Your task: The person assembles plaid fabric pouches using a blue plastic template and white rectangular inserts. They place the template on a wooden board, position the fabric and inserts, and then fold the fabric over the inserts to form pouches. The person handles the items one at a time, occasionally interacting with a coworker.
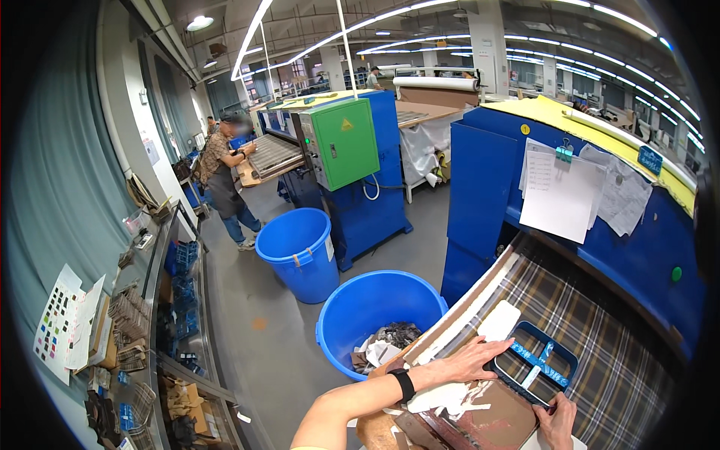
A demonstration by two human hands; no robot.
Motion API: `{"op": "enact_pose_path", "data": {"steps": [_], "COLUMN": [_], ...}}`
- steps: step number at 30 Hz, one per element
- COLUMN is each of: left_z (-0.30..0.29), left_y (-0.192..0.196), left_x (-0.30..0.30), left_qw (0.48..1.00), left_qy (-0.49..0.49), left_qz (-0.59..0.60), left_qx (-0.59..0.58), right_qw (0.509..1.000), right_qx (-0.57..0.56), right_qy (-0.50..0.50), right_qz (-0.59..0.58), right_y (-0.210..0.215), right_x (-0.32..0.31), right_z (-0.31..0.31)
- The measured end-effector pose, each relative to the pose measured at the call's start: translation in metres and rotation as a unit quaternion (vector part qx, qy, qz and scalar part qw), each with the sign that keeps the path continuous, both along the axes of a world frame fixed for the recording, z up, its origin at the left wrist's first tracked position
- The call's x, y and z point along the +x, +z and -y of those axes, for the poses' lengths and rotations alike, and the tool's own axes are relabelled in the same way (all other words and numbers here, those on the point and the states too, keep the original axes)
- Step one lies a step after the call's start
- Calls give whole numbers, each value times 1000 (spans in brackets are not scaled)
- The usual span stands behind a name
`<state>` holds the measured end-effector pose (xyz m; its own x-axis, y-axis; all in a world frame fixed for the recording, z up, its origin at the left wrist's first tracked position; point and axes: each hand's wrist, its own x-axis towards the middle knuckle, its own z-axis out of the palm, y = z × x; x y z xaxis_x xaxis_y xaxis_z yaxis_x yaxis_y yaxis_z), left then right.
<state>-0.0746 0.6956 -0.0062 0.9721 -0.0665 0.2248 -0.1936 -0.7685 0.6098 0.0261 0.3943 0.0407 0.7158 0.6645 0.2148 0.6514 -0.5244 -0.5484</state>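
the left forearm [341, 409] lies nearest, wearing 1 black wristband [403, 385]. 2 hands touch 1 cutting die [534, 363]: the left hand [472, 360] is unclenched, fingers stretched against its left end; the right hand [557, 422] grasps its lower-right corner. the die is a dark, hollow rounded rectangle with crossing bars carrying blue labels. it sits at the near edge of the plaid fabric [619, 375], long axis slanting upper left to lower right. 2 blue bins [304, 274] stand beyond, 1 holding scraps [386, 345].
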Motion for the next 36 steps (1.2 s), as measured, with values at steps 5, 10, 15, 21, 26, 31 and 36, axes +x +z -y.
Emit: {"op": "enact_pose_path", "data": {"steps": [5, 10, 15, 21, 26, 31, 36], "left_z": [-2, -3, -5, -10, -2, -4, -8], "left_y": [-1, -2, 18, 38, 39, 40, 36], "left_x": [0, -1, 1, 3, 8, 6, 5], "left_qw": [1000, 1000, 999, 996, 998, 998, 999], "left_qy": [-12, -16, -27, 11, -4, -21, -20], "left_qz": [-5, -4, -15, -64, -47, -57, -24], "left_qx": [1, 7, 18, 53, 45, 37, 44], "right_qw": [990, 997, 999, 999, 998, 995, 995], "right_qx": [-113, -12, 12, -10, -31, -36, -41], "right_qy": [2, -63, -41, 32, 6, -3, -15], "right_qz": [-84, -49, 8, -22, -54, -90, -88], "right_y": [11, -10, -12, -8, -4, 4, 4], "right_x": [0, -1, 1, 9, 7, 3, 1], "right_z": [1, -5, -1, -7, 4, -1, -3]}}
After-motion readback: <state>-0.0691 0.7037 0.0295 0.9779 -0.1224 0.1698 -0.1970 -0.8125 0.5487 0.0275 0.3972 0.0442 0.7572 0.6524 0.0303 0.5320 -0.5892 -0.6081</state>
